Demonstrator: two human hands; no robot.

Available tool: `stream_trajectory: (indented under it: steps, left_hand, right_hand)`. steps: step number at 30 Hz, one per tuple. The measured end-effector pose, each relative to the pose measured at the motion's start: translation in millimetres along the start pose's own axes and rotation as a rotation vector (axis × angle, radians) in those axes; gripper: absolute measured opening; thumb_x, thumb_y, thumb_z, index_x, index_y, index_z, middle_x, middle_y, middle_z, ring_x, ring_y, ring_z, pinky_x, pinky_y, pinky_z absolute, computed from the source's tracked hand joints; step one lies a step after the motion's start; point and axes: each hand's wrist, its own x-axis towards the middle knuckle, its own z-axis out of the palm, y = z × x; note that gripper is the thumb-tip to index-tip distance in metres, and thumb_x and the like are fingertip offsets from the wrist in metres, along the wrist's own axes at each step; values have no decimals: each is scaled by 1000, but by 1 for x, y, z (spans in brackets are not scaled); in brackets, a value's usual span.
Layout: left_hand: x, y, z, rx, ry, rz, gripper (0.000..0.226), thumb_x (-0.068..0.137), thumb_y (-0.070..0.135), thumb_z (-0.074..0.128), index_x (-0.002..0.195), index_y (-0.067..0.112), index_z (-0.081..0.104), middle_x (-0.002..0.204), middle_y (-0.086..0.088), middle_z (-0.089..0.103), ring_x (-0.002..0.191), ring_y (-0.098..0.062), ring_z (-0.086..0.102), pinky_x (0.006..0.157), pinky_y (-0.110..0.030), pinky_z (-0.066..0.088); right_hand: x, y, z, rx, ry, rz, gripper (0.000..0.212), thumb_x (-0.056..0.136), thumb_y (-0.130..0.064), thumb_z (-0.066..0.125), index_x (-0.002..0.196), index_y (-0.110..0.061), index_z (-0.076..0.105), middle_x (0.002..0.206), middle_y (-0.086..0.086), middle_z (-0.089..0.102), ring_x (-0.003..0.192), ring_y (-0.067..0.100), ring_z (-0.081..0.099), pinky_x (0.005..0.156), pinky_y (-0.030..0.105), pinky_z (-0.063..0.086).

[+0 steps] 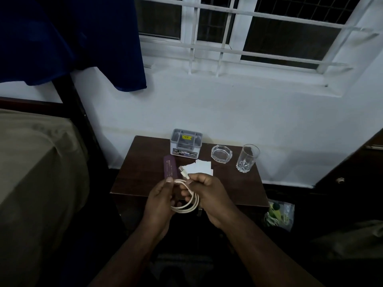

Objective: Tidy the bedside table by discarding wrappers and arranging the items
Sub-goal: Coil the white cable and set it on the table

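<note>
Loosely coiled white cable [187,200], plug [183,170] upward

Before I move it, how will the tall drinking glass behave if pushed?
The drinking glass is tall and narrow, so a push near its rim could probably tip it. Its thick cut base suggests some stability. It looks like clear glass, likely fragile, and stands near the table edge.

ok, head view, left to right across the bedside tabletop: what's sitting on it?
Purple case → grey box → white papers → glass ashtray → drinking glass. The box stands further back than the case and papers. The white cable is left out: both hands hold it, coiled, above the near edge.
</note>
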Motion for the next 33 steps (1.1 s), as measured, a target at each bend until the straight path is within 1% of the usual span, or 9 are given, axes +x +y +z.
stream_trajectory:
  steps: [5,9,13,17,19,22,26,29,33]
  left_hand:
    - [6,3,-7,-84,138,-62,19,97,15,53,86,9,68,69,-3,65,57,-9,54,54,-23,41]
    - [12,4,-6,-165,191,-63,14,92,4,51,92,3,65,53,4,47,41,-4,35,37,-16,32]
    - [14,8,-6,-244,233,-32,18,95,3,48,98,2,65,46,6,50,38,-2,38,35,-15,33]
    - [15,5,-8,-196,275,18,20,95,7,49,93,8,69,65,-4,63,58,-16,45,44,-21,38]
    - [15,2,-9,-143,275,37,22,95,7,50,89,12,71,75,-11,65,65,-23,47,51,-27,41]
    - [14,0,-8,-49,251,79,23,96,7,50,89,14,71,77,-12,64,65,-21,47,49,-25,42]
    - [12,-2,-8,30,233,137,22,97,8,50,90,14,70,62,1,63,53,-10,54,47,-21,42]
    - [11,-1,-5,14,234,146,21,97,6,49,91,10,68,50,8,56,39,0,44,39,-16,36]
    - [10,-3,-3,2,223,140,20,97,7,50,90,9,68,47,6,49,37,-2,36,39,-18,29]
  right_hand:
    - [-4,-4,-9,-17,27,-39,11,91,-3,62,98,1,69,87,12,74,77,17,70,75,34,57]
    - [-8,-1,-13,-45,28,-73,5,89,-4,66,92,0,67,90,13,73,80,18,70,73,31,58]
    - [-11,8,-14,-152,123,-136,2,87,-7,68,88,-8,70,89,12,76,79,17,71,71,31,58]
    - [-12,20,-11,-398,135,-296,24,89,-10,65,101,-28,73,84,-3,76,72,5,68,70,27,55]
    - [-14,23,-10,-598,79,-369,29,91,-17,64,116,-30,71,94,-14,75,82,-2,66,79,19,52]
    - [-13,19,-5,-747,68,-398,27,90,-21,66,116,-23,72,111,-9,74,100,-1,65,92,19,49]
    - [-8,10,-3,-805,56,-355,14,82,-24,70,92,-23,80,90,-10,78,82,0,70,81,26,55]
    - [-4,6,-3,-845,78,-334,8,75,-21,70,77,-21,78,77,-9,76,67,3,68,70,28,56]
    - [2,4,1,-968,142,-319,9,69,-27,67,70,-19,70,68,-6,71,65,9,65,67,34,55]
